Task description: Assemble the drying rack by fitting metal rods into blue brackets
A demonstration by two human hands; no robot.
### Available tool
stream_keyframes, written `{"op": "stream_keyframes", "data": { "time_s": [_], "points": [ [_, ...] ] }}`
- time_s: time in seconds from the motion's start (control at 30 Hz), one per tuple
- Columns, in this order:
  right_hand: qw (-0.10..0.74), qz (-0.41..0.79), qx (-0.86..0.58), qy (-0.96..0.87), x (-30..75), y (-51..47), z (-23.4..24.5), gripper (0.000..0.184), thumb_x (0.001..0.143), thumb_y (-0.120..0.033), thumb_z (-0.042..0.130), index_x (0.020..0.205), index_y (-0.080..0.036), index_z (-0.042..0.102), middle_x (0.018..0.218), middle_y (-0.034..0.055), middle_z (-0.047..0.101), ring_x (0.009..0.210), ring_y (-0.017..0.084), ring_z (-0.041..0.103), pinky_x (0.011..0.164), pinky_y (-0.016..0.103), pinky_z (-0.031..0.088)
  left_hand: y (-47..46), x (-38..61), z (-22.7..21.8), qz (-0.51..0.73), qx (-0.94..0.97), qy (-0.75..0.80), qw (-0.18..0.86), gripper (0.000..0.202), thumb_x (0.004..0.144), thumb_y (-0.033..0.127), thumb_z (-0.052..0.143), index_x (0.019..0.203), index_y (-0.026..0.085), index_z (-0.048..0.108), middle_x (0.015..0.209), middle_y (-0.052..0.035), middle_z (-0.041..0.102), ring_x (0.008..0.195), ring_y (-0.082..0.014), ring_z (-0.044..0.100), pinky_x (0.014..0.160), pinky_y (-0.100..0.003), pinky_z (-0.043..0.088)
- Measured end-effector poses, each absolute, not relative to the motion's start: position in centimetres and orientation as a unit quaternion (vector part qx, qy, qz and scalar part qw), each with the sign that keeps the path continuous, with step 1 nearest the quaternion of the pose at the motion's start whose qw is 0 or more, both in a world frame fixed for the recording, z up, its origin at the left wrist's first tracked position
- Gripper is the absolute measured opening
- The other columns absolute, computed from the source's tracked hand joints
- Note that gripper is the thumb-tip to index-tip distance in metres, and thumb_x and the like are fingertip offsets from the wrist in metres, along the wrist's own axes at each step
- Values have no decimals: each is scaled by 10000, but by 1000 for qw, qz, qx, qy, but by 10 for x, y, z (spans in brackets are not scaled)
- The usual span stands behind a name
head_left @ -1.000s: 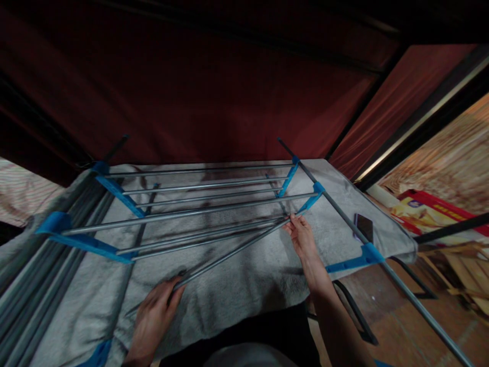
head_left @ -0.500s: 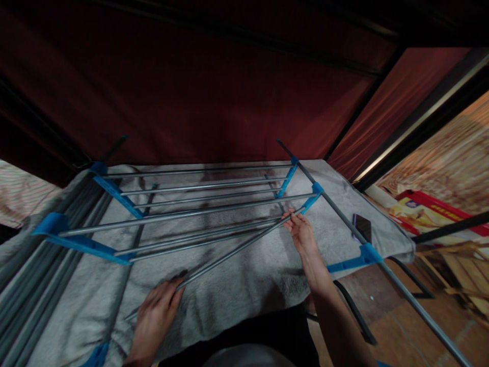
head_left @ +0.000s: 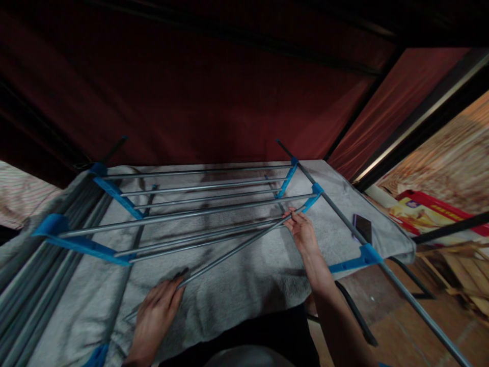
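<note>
Grey metal rod [head_left: 229,255], slim, straight and dully shiny, slants across a pale fleecy cloth [head_left: 244,290]. The left hand [head_left: 158,311] curls around its near end; the right hand [head_left: 301,232] pinches its far end, close to a blue bracket [head_left: 311,204].

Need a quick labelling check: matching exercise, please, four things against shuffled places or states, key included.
1. Left hand
2. Right hand
3. Smartphone
4. Red-and-yellow box

A. Lying on the grey blanket
B. Pinching the slanted metal tube toward its far end, near a blue bracket
C. Beyond the blanket's right edge
D. Gripping that tube toward its near end

Pairs: 1-D, 2-B, 3-A, 4-C
</note>
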State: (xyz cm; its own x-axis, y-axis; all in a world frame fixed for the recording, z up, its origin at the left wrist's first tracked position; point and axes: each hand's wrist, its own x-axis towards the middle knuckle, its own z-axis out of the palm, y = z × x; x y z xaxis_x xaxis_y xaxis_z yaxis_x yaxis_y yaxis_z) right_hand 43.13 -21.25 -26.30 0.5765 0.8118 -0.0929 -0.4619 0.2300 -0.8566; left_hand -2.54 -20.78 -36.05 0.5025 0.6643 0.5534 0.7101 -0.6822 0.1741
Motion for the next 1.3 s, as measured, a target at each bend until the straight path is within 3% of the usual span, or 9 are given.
{"op": "stream_keyframes", "data": {
  "time_s": [0.6,1.3],
  "points": [
    [761,424,-457,-182,435,-211,-266,159,778,-281,825,868,-213,712,940,32,756,813,146,706,749,266,616,-197,-26,-311,-310,-860,-397,86,240,1059,339,460,1133,242,667,922,-31,748,836,-213,702,828,-341,490],
    [770,424,-446,-171,434,-212,-263,184,747,-272,860,830,-247,698,980,-25,751,735,114,679,760,287,642,-185,-29,-288,-289,-868,-389,106,230,1044,280,500,1200,219,658,950,-55,727,846,-228,669,816,-362,459]
  ]
}}
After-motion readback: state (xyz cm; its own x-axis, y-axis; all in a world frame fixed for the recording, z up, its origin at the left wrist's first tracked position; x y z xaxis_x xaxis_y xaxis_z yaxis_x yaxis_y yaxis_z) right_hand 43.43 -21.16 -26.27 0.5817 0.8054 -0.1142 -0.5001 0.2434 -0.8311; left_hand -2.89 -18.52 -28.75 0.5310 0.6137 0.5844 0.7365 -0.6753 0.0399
